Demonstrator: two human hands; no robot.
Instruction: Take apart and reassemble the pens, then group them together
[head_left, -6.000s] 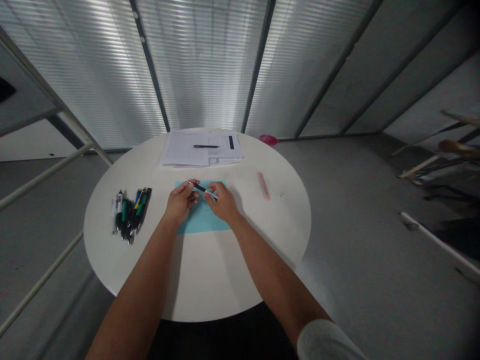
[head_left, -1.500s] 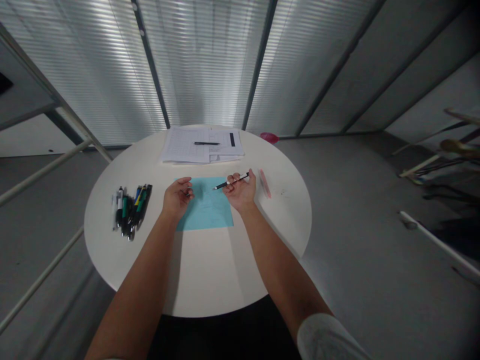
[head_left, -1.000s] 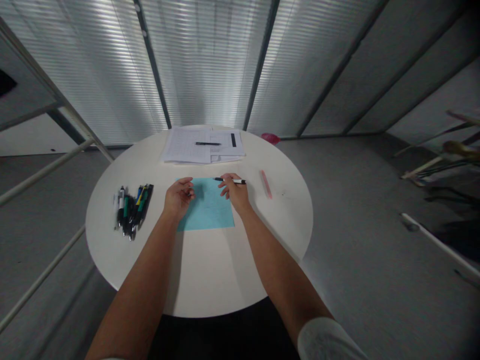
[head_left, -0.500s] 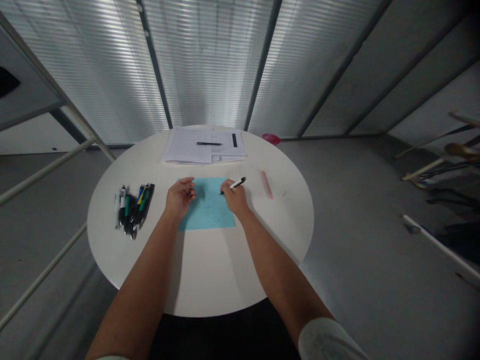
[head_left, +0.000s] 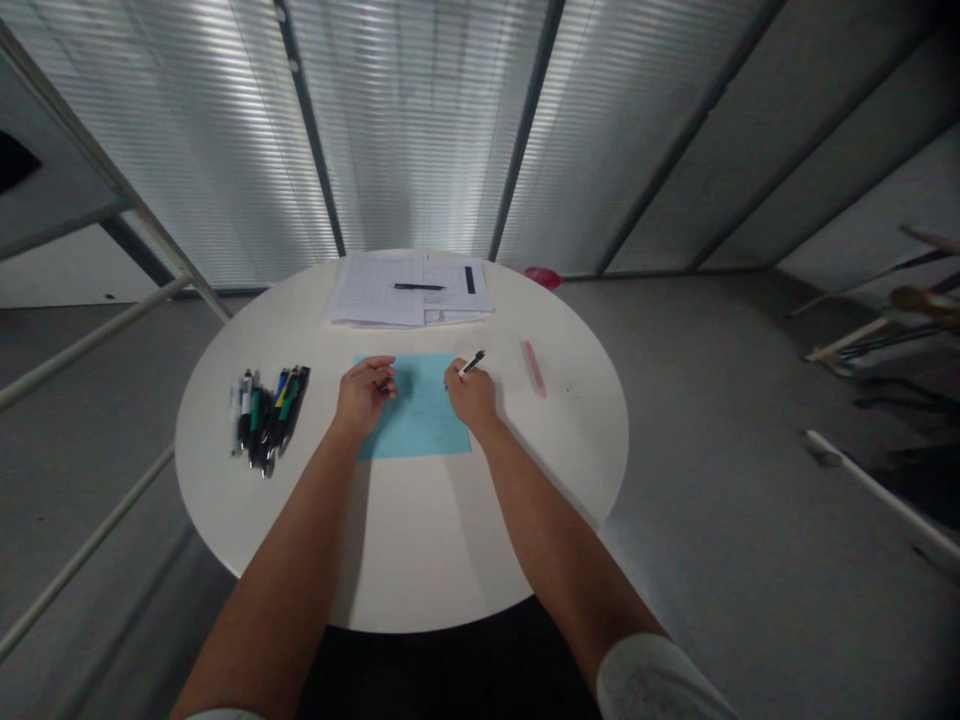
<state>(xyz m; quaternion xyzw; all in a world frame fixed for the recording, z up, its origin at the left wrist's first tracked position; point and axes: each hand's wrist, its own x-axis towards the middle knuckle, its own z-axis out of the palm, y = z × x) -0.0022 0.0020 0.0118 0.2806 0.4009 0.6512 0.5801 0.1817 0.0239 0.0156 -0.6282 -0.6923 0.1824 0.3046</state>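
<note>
A light blue sheet of paper [head_left: 420, 425] lies on the round white table [head_left: 420, 560]. Over the sheet's left edge my left hand [head_left: 365, 396] is loosely curled, with a small dark thing by its fingertips that is too small to name. My right hand [head_left: 472, 396] grips a white and black pen [head_left: 471, 364] at the sheet's right side. The pen's tip points down at the sheet, but whether it touches is unclear.
Several pens [head_left: 259, 420] lie in a pile at the left. White papers [head_left: 379, 290] with a dark pen [head_left: 420, 287] on them are at the back. Right of the sheet lies a pink stick-like item [head_left: 535, 368]. White metal bars [head_left: 90, 345] stand left of the table.
The pen in my right hand has shifted slightly left and tilted more upright. My left hand has moved a little to the right.
</note>
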